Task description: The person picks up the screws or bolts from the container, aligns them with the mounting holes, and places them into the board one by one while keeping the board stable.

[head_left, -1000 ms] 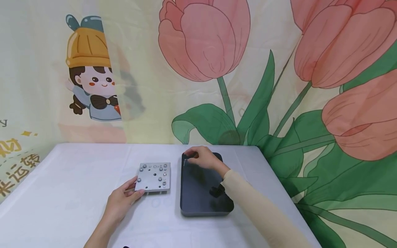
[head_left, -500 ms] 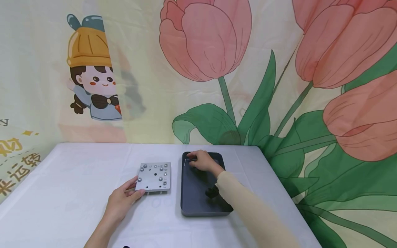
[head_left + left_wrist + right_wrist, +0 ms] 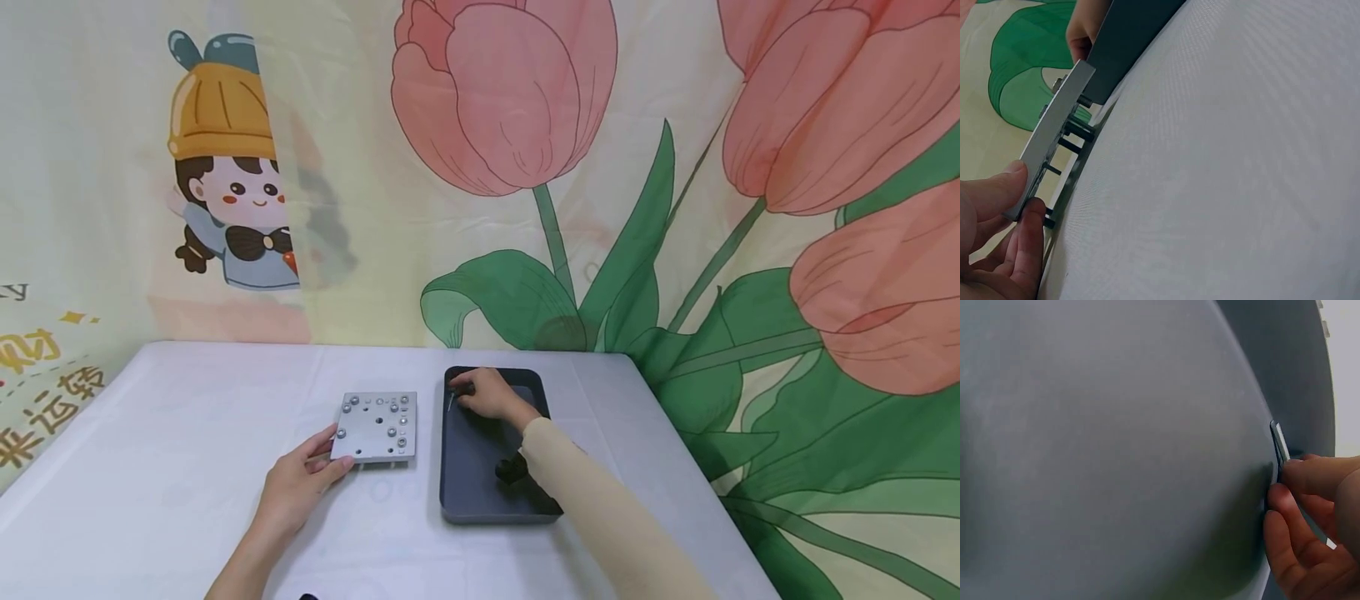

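My left hand (image 3: 300,479) pinches the near left corner of a square silver metal plate (image 3: 367,442), thumb on top and fingers beneath. Socket-head screws stand in several of its holes, and their dark shanks (image 3: 1069,145) stick out underneath in the left wrist view. My right hand (image 3: 491,393) reaches into the far left corner of a dark grey tray (image 3: 480,492). Its thumb and fingertips pinch the end of a thin silver rod (image 3: 1281,441) lying along the tray wall; the rod's other end is hidden by the fingers.
A white cloth covers the table (image 3: 187,467), and the tray stands right of the plate. A black device (image 3: 512,469) shows beneath the right sleeve (image 3: 592,492), over the tray. Behind the table's far edge hangs a printed tulip backdrop (image 3: 502,100).
My right hand has lowered into the tray's far left corner, and its fingers have closed on the rod, which has shifted slightly nearer. The left hand and plate have stayed in place.
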Demonstrator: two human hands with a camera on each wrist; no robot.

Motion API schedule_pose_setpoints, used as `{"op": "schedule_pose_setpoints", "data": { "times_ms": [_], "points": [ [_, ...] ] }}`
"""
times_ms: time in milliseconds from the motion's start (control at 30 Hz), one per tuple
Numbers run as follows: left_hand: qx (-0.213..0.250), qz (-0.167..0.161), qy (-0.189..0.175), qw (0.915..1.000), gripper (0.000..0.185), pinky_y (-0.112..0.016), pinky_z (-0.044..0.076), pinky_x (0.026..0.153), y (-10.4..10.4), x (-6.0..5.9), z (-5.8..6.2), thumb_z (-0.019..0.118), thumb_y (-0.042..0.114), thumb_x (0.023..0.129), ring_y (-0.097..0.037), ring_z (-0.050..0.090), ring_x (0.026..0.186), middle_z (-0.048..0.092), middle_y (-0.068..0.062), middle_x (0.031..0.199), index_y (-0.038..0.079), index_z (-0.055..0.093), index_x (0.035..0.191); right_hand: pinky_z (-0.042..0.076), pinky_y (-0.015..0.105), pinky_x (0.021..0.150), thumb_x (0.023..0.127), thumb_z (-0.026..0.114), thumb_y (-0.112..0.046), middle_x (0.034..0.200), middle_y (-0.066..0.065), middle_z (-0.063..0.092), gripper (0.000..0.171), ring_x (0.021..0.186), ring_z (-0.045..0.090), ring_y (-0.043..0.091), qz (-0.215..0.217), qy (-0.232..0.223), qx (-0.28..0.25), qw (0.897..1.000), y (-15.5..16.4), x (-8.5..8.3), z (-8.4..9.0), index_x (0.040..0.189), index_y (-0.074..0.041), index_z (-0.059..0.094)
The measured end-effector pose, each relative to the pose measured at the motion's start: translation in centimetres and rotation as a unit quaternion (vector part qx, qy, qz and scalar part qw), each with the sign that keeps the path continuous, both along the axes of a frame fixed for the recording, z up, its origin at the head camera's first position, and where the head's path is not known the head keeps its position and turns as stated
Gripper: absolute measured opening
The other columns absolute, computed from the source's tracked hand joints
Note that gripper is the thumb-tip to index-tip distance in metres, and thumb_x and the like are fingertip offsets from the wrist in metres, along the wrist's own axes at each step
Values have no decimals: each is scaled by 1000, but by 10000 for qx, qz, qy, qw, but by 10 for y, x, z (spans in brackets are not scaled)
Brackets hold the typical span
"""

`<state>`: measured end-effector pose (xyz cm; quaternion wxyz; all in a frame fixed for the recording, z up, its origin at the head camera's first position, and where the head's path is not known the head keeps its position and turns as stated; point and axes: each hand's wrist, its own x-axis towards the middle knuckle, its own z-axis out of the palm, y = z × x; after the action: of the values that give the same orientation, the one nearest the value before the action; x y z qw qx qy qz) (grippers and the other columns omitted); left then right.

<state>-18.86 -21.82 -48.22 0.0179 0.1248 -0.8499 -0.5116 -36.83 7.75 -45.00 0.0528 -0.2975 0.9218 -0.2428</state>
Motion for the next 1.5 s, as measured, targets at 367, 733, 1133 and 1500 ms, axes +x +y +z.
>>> {"op": "schedule_pose_setpoints", "data": {
  "times_ms": [367, 733, 1133, 1500],
  "points": [
    [-57, 12, -31, 10000, 81, -41, 57, 98, -1, 0, 0, 81, 40, 96, -32, 68, 124, 59, -24, 150, 10, 45, 162, 55, 39, 99, 97, 76, -6, 112, 5, 79, 25, 109, 70, 20, 87, 19, 296, 9995, 6, -1, 0, 122, -8, 80],
    [33, 14, 11, 10000, 80, -15, 52, 75, 1, -2, 0, 82, 38, 95, -25, 69, 114, 60, -23, 150, 10, 46, 161, 57, 33, 86, 97, 79, -10, 102, 1, 80, 10, 91, 68, 11, -257, -172, -133, 9994, 14, -1, -2, 106, -10, 84],
    [37, 21, -50, 10000, 81, -14, 51, 77, 1, -1, 1, 82, 38, 95, -26, 69, 117, 59, -23, 150, 11, 46, 162, 57, 27, 71, 101, 74, -11, 99, 1, 77, 13, 81, 68, 9, -232, -562, -514, 9968, 19, 3, 5, 112, -7, 79],
    [-29, 38, -55, 10000, 80, -17, 53, 77, 1, -1, -2, 83, 38, 95, -24, 71, 113, 60, -23, 150, 11, 47, 161, 57, 26, 71, 101, 74, -12, 97, -2, 77, 15, 80, 67, 7, -325, -448, -646, 9964, 17, 7, 6, 114, -10, 80]
  ]
}}
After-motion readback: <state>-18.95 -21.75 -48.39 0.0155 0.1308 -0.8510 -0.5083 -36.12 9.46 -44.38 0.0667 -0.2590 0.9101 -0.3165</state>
